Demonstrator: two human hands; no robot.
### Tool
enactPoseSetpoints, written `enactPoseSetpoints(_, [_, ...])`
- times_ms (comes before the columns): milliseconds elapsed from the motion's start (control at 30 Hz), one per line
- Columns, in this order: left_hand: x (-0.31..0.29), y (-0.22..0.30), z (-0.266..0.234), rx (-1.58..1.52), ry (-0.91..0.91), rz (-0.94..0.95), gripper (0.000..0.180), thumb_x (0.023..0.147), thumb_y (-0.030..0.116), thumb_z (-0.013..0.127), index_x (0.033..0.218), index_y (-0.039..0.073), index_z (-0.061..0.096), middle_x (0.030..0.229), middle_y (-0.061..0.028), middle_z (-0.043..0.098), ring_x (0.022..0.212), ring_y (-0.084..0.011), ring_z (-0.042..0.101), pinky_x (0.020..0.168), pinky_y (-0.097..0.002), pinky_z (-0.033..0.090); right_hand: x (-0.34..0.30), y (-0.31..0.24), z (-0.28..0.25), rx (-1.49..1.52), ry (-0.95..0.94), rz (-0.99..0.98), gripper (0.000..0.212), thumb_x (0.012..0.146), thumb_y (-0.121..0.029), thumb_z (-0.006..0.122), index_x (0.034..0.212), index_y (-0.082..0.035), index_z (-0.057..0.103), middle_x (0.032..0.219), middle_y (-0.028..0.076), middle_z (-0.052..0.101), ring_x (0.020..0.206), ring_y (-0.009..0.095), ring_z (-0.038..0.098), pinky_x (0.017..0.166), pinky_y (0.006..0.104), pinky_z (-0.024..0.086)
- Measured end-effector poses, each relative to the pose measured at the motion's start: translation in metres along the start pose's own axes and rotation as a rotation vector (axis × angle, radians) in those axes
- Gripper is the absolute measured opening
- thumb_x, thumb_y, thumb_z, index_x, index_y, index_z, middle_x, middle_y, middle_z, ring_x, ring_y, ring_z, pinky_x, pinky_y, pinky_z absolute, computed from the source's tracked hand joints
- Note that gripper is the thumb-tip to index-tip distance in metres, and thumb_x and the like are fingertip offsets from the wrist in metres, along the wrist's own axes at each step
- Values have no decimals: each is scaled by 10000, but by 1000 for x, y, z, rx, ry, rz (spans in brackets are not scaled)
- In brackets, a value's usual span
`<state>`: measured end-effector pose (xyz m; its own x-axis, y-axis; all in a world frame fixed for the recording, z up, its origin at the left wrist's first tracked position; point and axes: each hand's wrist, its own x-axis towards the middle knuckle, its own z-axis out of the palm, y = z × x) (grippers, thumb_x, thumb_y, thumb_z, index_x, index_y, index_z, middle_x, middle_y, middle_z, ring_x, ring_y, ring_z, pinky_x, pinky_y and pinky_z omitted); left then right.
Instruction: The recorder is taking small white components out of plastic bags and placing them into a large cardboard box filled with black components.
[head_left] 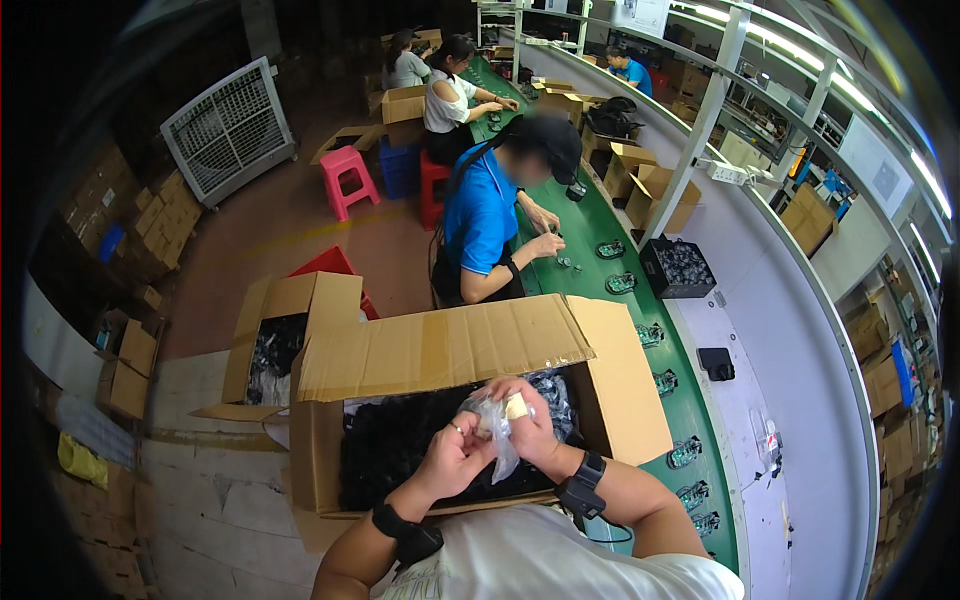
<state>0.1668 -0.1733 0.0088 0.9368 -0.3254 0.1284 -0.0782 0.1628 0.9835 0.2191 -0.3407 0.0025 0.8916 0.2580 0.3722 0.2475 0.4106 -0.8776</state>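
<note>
Over an open cardboard box (440, 350), my left hand (452, 460) pinches one side of a small clear plastic bag (506, 460). My right hand (535, 428) is closed on the other side of the bag. A small pale-yellow piece (516, 407) shows at the fingers of my right hand; whether it lies inside the bag I cannot tell. Below my hands, the box holds a pile of black parts (385, 450), with shiny clear wrapping (553, 392) at its right end. The bag's contents are mostly hidden by my fingers.
To my right runs a green conveyor belt (633, 310) carrying several circuit-board assemblies (685, 453). A co-worker in blue (480, 215) works at it just ahead. A black bin (677, 267) stands beyond the belt. Another open box (240, 345) is at the left, near a pink stool (347, 180).
</note>
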Motion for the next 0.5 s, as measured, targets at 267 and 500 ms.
enactPoseSetpoints(267, [15,4,7,-60,241,156,590,812,52,765,1290,-1,422,1074,-90,616,1011,-155,638,852,-312,547,-3,-8,10,219,-366,119,532,1012,-519,525,1340,-110,429,1575,170,301,1480,311,290,1201,467,262])
enactPoseSetpoints(500, [1,26,-16,762,125,184,292,759,47,771,1039,56,686,977,-96,671,923,-284,687,779,-363,552,2,-17,4,-452,-364,-218,450,939,-316,695,1257,-23,569,1463,208,494,1347,325,493,1140,438,371])
